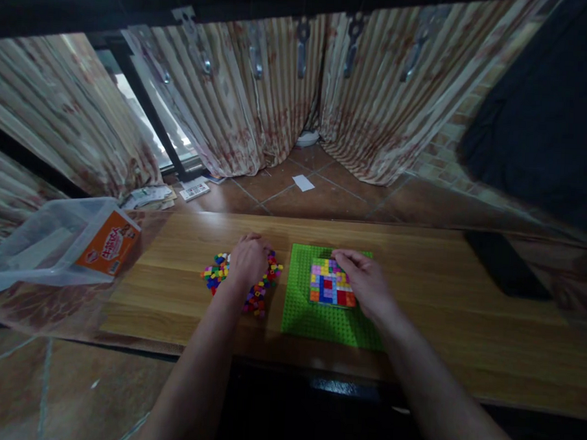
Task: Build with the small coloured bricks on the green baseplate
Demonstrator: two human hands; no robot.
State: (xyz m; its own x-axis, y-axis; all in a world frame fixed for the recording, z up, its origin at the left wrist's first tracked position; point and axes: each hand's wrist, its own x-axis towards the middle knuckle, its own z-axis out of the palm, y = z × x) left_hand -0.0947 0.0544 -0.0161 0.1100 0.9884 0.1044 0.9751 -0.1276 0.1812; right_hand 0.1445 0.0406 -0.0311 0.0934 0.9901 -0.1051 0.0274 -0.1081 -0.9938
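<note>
My left hand [249, 260] reaches down into a loose pile of small coloured toy bricks [257, 303] on the wooden table; its fingers point away from me and their tips are hidden. To the right of the pile lies a green studded baseplate [297, 317]. A block of multicoloured bricks [327, 289] sits on it, in yellow, purple, blue, red, orange and white. My right hand [363, 278] is at the upper right edge of this block, thumb and fingertips pinched together. Whatever is between those fingers is too small to make out.
On the wooden table [168, 292] a dark phone-like slab [508, 265] lies at the right. Left of the table stands a clear plastic bin [45, 215] with an orange box label [108, 243]. Striped curtains [260, 102] hang beyond, and papers [151, 195] lie on the floor.
</note>
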